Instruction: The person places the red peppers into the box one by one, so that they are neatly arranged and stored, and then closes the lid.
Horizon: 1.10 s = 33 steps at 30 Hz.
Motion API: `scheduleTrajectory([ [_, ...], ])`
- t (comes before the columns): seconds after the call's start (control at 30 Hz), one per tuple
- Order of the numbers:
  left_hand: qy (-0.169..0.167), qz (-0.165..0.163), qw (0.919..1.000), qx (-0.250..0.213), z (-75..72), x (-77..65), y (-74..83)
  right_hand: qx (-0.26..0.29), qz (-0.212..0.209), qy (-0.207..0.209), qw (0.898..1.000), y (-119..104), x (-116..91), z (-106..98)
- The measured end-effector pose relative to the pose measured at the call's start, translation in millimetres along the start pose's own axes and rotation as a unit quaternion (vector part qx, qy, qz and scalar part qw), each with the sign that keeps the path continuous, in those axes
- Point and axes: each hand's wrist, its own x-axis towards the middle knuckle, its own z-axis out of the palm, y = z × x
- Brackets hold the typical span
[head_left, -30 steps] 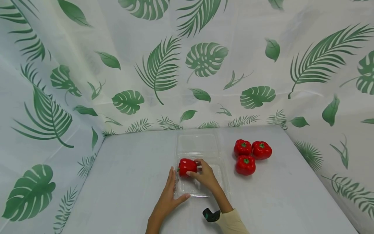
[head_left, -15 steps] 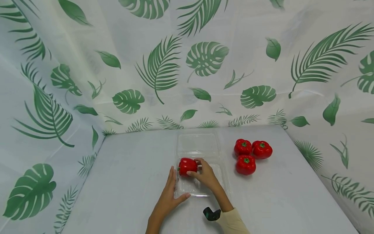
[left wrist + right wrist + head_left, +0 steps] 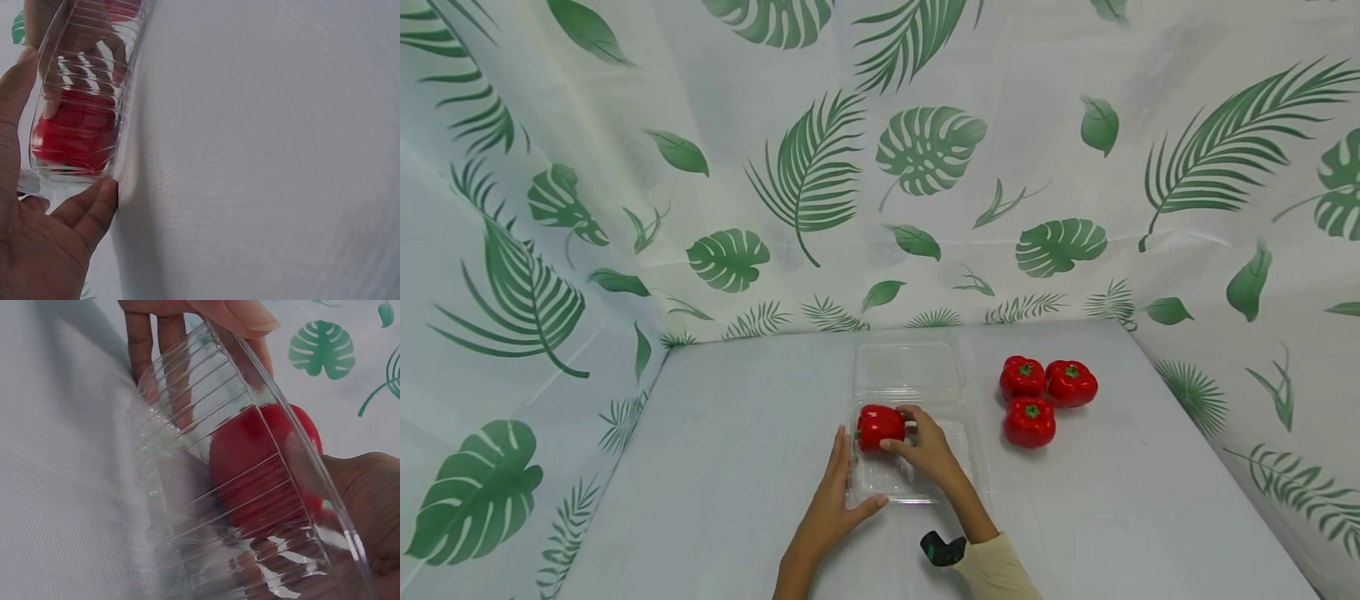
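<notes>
A red bell pepper (image 3: 880,427) lies on its side in the left part of a clear plastic clamshell container (image 3: 891,482), its stem toward the left wall. My right hand (image 3: 931,451) holds the pepper from the right, thumb in front and fingers behind. Along the container's left wall my left hand (image 3: 831,510) rests with straight fingers, its thumb spread toward the front edge. The left wrist view shows the pepper (image 3: 75,132) through the ribbed wall, with the left hand (image 3: 47,247) at the corner. In the right wrist view the pepper (image 3: 259,469) appears behind clear plastic.
Three more red bell peppers (image 3: 1030,422) sit grouped on the white table (image 3: 730,450) to the right of the container. The container's lid (image 3: 906,367) lies folded back behind it. A leaf-patterned sheet (image 3: 955,275) hangs behind the table. A black device (image 3: 942,549) is at the right wrist.
</notes>
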Motion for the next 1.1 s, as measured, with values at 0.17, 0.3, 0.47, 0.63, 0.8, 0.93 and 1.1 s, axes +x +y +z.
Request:
scheduleTrajectory([
  [0.17, 0.0, 0.001, 1.0, -0.001, -0.3, -0.2, -0.3, 0.003, 0.01, -0.003, 1.0, -0.5, 0.6, 0.4],
  [0.3, 0.001, 0.001, 1.0, 0.001, -1.1, 0.5, 0.7, 0.004, 0.012, -0.006, 1.0, -0.6, 1.5, 0.1],
  [0.47, -0.001, -0.002, 1.0, 0.001, -2.2, 1.4, 1.6, 0.008, 0.014, -0.007, 1.0, 0.2, 2.8, -0.3],
  [0.63, -0.005, -0.002, 1.0, -0.002, -1.9, 1.7, 0.7, 0.008, 0.01, -0.013, 1.0, 0.3, 1.6, -0.9],
  [0.8, -0.006, -0.005, 1.0, 0.002, -0.6, 1.4, -0.3, 0.009, 0.009, -0.016, 1.0, 0.1, 0.3, -1.8],
  [0.93, -0.005, -0.005, 1.0, 0.004, -0.5, 1.7, -0.2, 0.009, 0.008, -0.018, 1.0, 0.5, 0.5, -2.6],
  [1.1, -0.005, -0.002, 1.0, 0.003, -0.5, 1.6, -0.8, 0.007, 0.012, -0.019, 1.0, 0.7, 0.4, -2.9],
])
